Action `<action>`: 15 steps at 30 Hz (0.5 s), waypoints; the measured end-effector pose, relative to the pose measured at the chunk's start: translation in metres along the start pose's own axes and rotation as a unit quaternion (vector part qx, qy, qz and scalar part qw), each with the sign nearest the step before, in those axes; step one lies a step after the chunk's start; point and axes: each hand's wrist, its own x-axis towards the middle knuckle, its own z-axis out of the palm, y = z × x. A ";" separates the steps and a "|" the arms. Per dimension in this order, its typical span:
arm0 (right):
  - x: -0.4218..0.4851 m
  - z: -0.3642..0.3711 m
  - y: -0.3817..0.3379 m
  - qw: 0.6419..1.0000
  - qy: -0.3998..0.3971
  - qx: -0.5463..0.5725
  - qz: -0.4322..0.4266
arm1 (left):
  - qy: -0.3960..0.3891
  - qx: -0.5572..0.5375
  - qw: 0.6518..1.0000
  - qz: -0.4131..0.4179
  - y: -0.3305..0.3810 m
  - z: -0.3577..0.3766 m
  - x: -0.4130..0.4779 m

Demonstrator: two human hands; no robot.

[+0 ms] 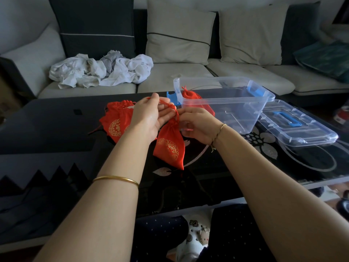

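A red drawstring pouch (170, 146) with a gold print hangs over the black table, its neck gathered tight. My left hand (149, 114) pinches the pouch's red cord (166, 104) up near the fingertips. My right hand (196, 123) grips the cord close to the pouch's neck. Just left of my hands, a pile of more red pouches (115, 121) lies on the table. Another red pouch (190, 97) sits inside the clear plastic box (236, 103), seen through its wall.
The box's clear lid (302, 129) with a blue handle lies flat to its right. The glossy black table (47, 125) has a flower pattern. Behind it stands a sofa (236, 72) with cushions and a heap of white cloth (98, 70).
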 end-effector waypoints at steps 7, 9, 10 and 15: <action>0.000 0.003 0.001 0.987 0.060 -0.140 -0.057 | 0.019 -0.045 0.999 -0.013 0.000 0.001 0.002; -0.001 0.005 0.001 0.981 0.072 -0.164 -0.079 | 0.017 -0.046 0.999 -0.015 0.001 0.000 0.001; -0.001 0.005 0.001 0.977 0.080 -0.176 -0.090 | 0.016 -0.043 0.999 -0.014 0.001 -0.001 0.001; -0.005 -0.004 -0.004 0.973 0.115 -0.168 -0.108 | 0.023 0.012 1.000 0.001 0.003 -0.007 0.003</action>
